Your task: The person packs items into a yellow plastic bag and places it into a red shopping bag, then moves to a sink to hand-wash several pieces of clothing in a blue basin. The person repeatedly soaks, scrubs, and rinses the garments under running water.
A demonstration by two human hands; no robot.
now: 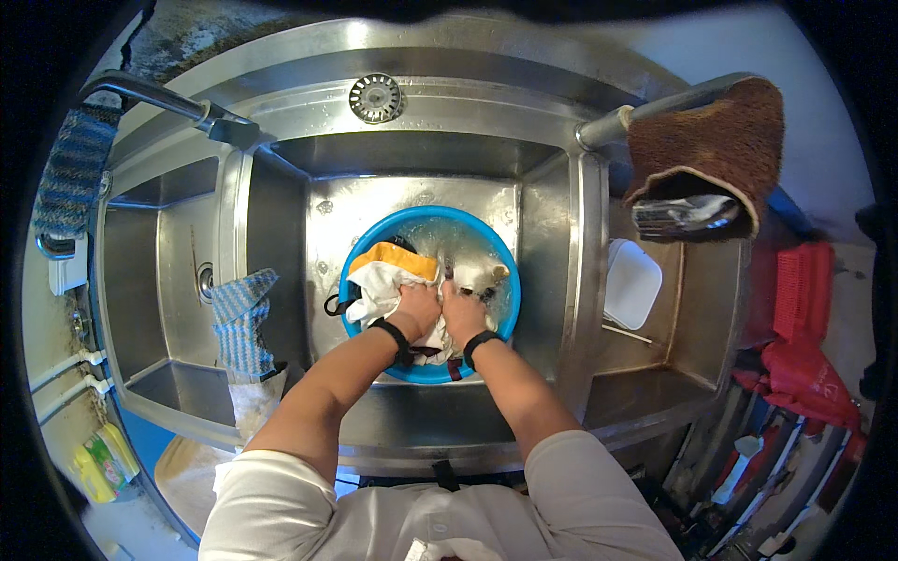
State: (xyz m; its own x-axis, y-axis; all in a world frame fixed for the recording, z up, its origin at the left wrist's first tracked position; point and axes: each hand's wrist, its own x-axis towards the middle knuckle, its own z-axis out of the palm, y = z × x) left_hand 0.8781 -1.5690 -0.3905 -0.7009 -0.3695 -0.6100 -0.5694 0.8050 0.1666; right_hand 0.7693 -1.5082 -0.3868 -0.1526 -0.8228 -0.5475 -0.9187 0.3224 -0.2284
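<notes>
A round blue plastic basin [514,287] stands in the middle bowl of a stainless steel sink, with sudsy water and wet cloth in it. The cloth is white with an orange-yellow band [401,261]; a black strap [335,306] hangs over the basin's left rim. My left hand [419,308] grips the white cloth [379,286] near the basin's centre. Close beside it, my right hand [463,312] is closed on white fabric too, thumb pointing forward. The fingertips of both hands are partly hidden in the cloth.
A blue-grey striped cloth [245,326] lies over the left divider. Behind the bowl sits a sink strainer [374,98]. The right bowl holds a white plastic container [633,285]. A brown towel [708,151] hangs over the right faucet, and a striped cloth [78,168] over the left one.
</notes>
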